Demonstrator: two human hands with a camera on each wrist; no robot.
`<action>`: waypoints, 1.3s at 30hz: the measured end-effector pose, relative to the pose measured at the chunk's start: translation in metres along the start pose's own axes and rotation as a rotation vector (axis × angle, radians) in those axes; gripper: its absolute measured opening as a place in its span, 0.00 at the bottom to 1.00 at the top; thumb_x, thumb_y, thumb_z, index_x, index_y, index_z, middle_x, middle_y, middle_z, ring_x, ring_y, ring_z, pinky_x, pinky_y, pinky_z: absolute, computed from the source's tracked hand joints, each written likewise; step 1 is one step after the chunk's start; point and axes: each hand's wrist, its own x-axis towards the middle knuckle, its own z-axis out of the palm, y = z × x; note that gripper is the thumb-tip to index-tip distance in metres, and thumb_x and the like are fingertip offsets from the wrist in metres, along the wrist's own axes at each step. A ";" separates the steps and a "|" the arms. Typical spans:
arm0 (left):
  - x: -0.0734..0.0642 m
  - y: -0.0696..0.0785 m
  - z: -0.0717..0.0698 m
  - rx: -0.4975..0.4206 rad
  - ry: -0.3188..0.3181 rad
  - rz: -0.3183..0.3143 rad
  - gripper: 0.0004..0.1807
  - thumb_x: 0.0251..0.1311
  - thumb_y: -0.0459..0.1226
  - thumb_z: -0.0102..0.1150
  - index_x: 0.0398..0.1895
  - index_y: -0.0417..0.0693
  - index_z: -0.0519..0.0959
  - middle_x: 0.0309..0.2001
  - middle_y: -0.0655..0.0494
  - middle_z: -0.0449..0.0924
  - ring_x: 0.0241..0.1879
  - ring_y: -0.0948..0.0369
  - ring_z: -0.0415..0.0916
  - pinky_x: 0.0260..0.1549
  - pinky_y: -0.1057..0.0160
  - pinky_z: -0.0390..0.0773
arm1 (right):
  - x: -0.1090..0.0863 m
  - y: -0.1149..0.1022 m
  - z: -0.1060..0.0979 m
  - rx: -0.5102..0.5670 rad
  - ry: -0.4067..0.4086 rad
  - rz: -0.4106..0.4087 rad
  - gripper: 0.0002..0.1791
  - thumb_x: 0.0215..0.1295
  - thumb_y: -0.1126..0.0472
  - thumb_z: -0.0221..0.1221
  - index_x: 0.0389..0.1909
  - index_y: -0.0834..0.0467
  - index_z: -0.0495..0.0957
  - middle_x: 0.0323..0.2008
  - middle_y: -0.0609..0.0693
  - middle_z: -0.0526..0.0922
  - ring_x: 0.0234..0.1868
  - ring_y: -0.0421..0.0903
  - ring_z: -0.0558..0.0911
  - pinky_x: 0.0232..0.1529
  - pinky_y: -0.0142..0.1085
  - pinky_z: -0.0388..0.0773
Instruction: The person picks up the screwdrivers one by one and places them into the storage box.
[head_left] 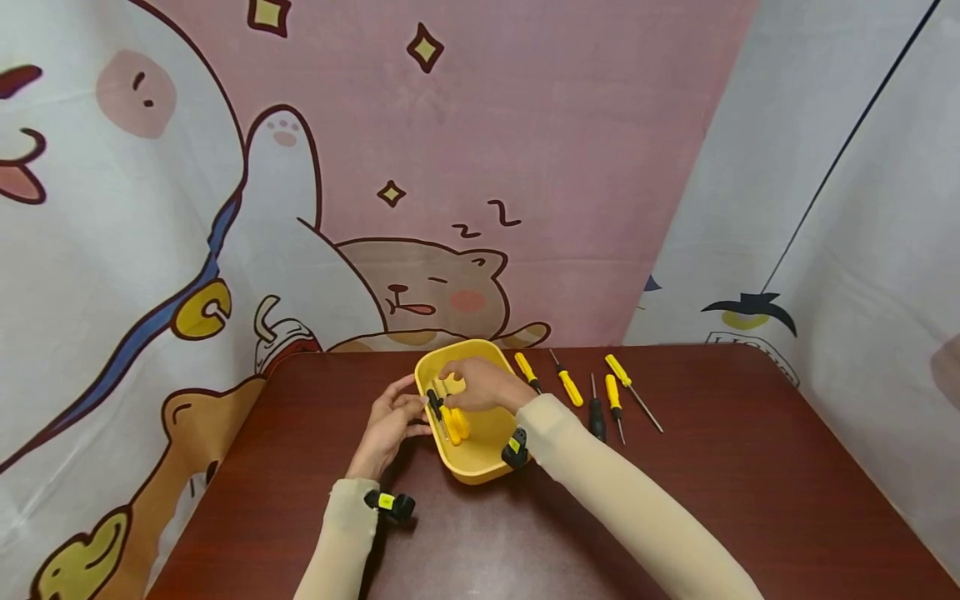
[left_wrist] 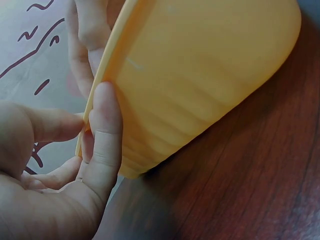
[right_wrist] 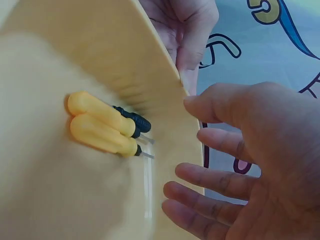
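A yellow plastic bin [head_left: 480, 477] stands on the table. My left hand [head_left: 386, 429] pinches its left rim between thumb and fingers, as the left wrist view [left_wrist: 65, 165] also shows. Inside the bin, two yellow-handled screwdrivers [right_wrist: 100, 132] lie side by side, with a black-handled screwdriver [right_wrist: 140, 121] partly behind them. My right hand [head_left: 480, 383] reaches over the bin. In the right wrist view its fingers [right_wrist: 215, 180] are spread and loosely bent near the bin's wall, with nothing held between them.
Right of the bin, several screwdrivers lie on the dark red table [head_left: 720, 467]: yellow-handled ones, such as a long-shafted screwdriver [head_left: 618, 369], and a black-handled one [head_left: 597, 419]. A printed cloth [head_left: 570, 167] hangs behind the table's far edge.
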 end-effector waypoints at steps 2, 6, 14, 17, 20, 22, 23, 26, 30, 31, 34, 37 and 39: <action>0.000 0.000 0.000 -0.003 0.000 -0.005 0.31 0.72 0.30 0.56 0.76 0.50 0.62 0.58 0.31 0.75 0.33 0.57 0.81 0.32 0.59 0.89 | -0.004 0.002 -0.002 0.010 0.004 -0.005 0.30 0.67 0.50 0.67 0.68 0.53 0.75 0.65 0.60 0.79 0.66 0.57 0.78 0.68 0.50 0.76; -0.001 0.001 0.001 -0.003 0.005 -0.003 0.31 0.72 0.30 0.56 0.76 0.49 0.63 0.57 0.31 0.75 0.33 0.56 0.81 0.32 0.59 0.89 | -0.010 0.007 -0.004 0.007 0.016 -0.009 0.31 0.67 0.49 0.67 0.69 0.51 0.74 0.69 0.57 0.76 0.70 0.56 0.75 0.72 0.52 0.72; -0.002 0.002 0.002 0.000 0.015 -0.014 0.30 0.72 0.30 0.56 0.75 0.51 0.63 0.57 0.31 0.75 0.33 0.57 0.79 0.32 0.58 0.89 | -0.025 0.013 -0.010 -0.063 0.084 -0.004 0.31 0.65 0.48 0.68 0.69 0.44 0.74 0.72 0.49 0.74 0.75 0.54 0.67 0.78 0.53 0.63; -0.001 0.002 0.003 -0.001 0.017 -0.009 0.31 0.71 0.31 0.56 0.76 0.51 0.63 0.57 0.31 0.75 0.33 0.57 0.80 0.32 0.58 0.89 | -0.031 0.016 -0.013 -0.087 0.114 -0.018 0.32 0.65 0.47 0.68 0.69 0.44 0.74 0.71 0.48 0.74 0.77 0.54 0.65 0.81 0.53 0.54; -0.001 0.002 0.003 0.003 0.018 -0.005 0.31 0.71 0.31 0.57 0.76 0.50 0.63 0.57 0.31 0.75 0.33 0.57 0.79 0.32 0.58 0.89 | -0.037 0.019 -0.016 -0.127 0.146 -0.039 0.33 0.64 0.45 0.68 0.70 0.44 0.74 0.71 0.47 0.74 0.78 0.54 0.63 0.82 0.53 0.52; -0.001 0.002 0.002 0.004 0.020 -0.003 0.32 0.71 0.31 0.57 0.76 0.50 0.62 0.57 0.31 0.75 0.33 0.57 0.79 0.32 0.58 0.89 | -0.040 0.021 -0.017 -0.149 0.169 -0.061 0.33 0.63 0.44 0.69 0.69 0.44 0.75 0.71 0.48 0.74 0.78 0.56 0.63 0.81 0.53 0.55; -0.001 0.002 0.002 0.005 0.022 -0.003 0.32 0.71 0.30 0.56 0.76 0.50 0.62 0.56 0.31 0.75 0.33 0.57 0.78 0.32 0.58 0.89 | -0.042 0.023 -0.018 -0.163 0.177 -0.070 0.33 0.63 0.43 0.68 0.69 0.44 0.75 0.71 0.49 0.74 0.78 0.56 0.63 0.81 0.53 0.56; -0.001 0.001 0.002 -0.002 0.024 -0.004 0.32 0.71 0.30 0.56 0.76 0.49 0.62 0.56 0.31 0.75 0.33 0.57 0.78 0.32 0.57 0.89 | -0.046 0.026 -0.021 -0.196 0.194 -0.092 0.34 0.62 0.42 0.68 0.70 0.45 0.74 0.73 0.52 0.72 0.78 0.59 0.63 0.81 0.55 0.55; -0.001 0.000 0.001 0.000 0.022 0.000 0.32 0.71 0.30 0.56 0.76 0.48 0.62 0.55 0.32 0.76 0.33 0.58 0.78 0.32 0.57 0.89 | -0.049 0.029 -0.022 -0.233 0.193 -0.089 0.36 0.62 0.40 0.67 0.71 0.43 0.73 0.76 0.56 0.68 0.79 0.60 0.60 0.82 0.58 0.49; -0.001 0.000 0.001 0.000 0.021 0.000 0.32 0.71 0.30 0.56 0.76 0.48 0.62 0.55 0.32 0.76 0.33 0.58 0.78 0.32 0.57 0.89 | -0.050 0.030 -0.022 -0.237 0.192 -0.088 0.36 0.62 0.39 0.67 0.71 0.43 0.73 0.76 0.56 0.67 0.80 0.59 0.60 0.82 0.59 0.48; -0.001 0.000 0.001 -0.001 0.019 0.002 0.32 0.71 0.30 0.57 0.76 0.48 0.62 0.55 0.32 0.76 0.33 0.57 0.78 0.33 0.57 0.89 | -0.051 0.032 -0.023 -0.234 0.200 -0.081 0.37 0.61 0.39 0.67 0.71 0.42 0.73 0.77 0.56 0.65 0.80 0.59 0.58 0.81 0.62 0.45; -0.001 0.000 0.001 0.002 0.015 0.006 0.32 0.71 0.30 0.56 0.76 0.48 0.62 0.55 0.31 0.75 0.33 0.57 0.78 0.33 0.57 0.89 | -0.054 0.035 -0.025 -0.234 0.213 -0.074 0.38 0.61 0.39 0.68 0.72 0.42 0.72 0.78 0.56 0.64 0.81 0.59 0.57 0.81 0.63 0.44; -0.001 0.001 0.002 0.007 0.015 0.006 0.32 0.71 0.31 0.57 0.76 0.49 0.62 0.56 0.31 0.75 0.34 0.57 0.78 0.33 0.57 0.89 | -0.057 0.038 -0.027 -0.242 0.221 -0.064 0.39 0.60 0.38 0.68 0.72 0.41 0.72 0.78 0.55 0.63 0.81 0.59 0.56 0.81 0.63 0.43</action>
